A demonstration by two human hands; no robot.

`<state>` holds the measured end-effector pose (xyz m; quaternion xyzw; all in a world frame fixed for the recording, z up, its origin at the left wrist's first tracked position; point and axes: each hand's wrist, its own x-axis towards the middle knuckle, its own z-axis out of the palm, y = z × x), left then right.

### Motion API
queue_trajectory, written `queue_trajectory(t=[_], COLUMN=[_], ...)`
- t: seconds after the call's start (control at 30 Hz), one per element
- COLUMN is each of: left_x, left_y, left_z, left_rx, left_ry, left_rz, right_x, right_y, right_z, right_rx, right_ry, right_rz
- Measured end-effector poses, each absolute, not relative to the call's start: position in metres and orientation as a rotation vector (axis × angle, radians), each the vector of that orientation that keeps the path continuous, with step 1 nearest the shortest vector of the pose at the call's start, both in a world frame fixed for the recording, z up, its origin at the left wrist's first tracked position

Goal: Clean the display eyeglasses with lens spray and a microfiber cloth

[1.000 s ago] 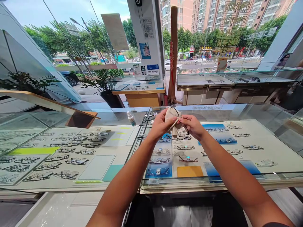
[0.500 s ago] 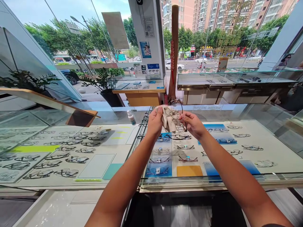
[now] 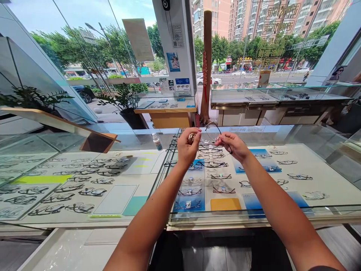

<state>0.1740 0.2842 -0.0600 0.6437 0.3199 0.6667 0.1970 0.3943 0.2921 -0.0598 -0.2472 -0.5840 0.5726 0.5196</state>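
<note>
My right hand (image 3: 233,145) pinches a pair of eyeglasses (image 3: 220,130) by the frame, holding it above the glass counter. A dark temple curves up and down beside the fingers, and a thin rim with a clear lens shows to their left. Bunched inside my closed left hand (image 3: 188,145) is a beige cleaning cloth (image 3: 191,138), of which only a small fold shows. My left fingertips are close to the glasses, and I cannot tell whether they touch them. A small white spray bottle (image 3: 156,142) stands upright on the counter, left of my left hand.
Below my hands, the glass display counter (image 3: 254,212) holds rows of eyeglasses, blue cards and an orange pad (image 3: 225,204). More glasses lie in the left case. A tilted wooden-edged board (image 3: 97,141) stands at left. An open white drawer (image 3: 70,248) is at lower left.
The cloth, spread out between my hands before, is now crumpled into my left fist. My right hand has shifted slightly right with the eyeglasses, whose lens is now uncovered.
</note>
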Motion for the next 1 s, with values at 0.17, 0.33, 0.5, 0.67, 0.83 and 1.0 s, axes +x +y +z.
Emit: queue_trajectory(t=[0.17,0.33,0.5,0.67,0.83,1.0], left_x=[0.17,0.168,0.168,0.164,0.163,0.166], left_y=[0.28,0.283,0.281,0.278,0.268,0.25], left_z=[-0.057,-0.06,-0.054,-0.017,0.048,0.081], left_rx=[2.338,2.5,2.519,2.562,2.408,2.236], left_ry=[0.877,0.935,1.0,0.971,1.038,1.057], left_rz=[1.76,1.714,1.714,1.961,2.314,2.449], right_x=[0.402,0.407,0.408,0.409,0.413,0.401], right_y=[0.291,0.289,0.282,0.265,0.238,0.216], right_z=[-0.057,-0.054,-0.043,0.006,0.064,0.081], right_rx=[-0.582,-0.585,-0.597,-0.688,-0.693,-0.713], right_ry=[-1.583,-1.685,-1.757,-1.798,-1.673,-1.603], right_rz=[1.389,1.353,1.252,0.864,0.146,-0.213])
